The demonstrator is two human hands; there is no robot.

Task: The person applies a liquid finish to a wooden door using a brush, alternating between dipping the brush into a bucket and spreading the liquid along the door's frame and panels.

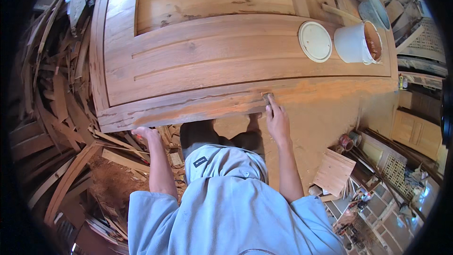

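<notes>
A large wooden panel door (188,56) lies flat in front of me, with orange-brown filler (226,106) smeared along its near rail. My right hand (277,120) is closed on a small flat scraper (265,96), mostly hidden by the fingers, its end touching the filler. Farther left, my left hand (147,134) is at the door's near edge, curled against it, with part of the fingers hidden. On the door's right side, a white bucket (348,44) has brownish filler showing at its mouth. Beside it lies a round white lid (315,41).
A grey-blue basin (374,12) and a wooden stick (340,13) are at the door's far right. Scrap boards (61,99) pile up on the left. To the lower right are a small wooden panel (334,172), a reddish can (346,142) and scattered workshop items.
</notes>
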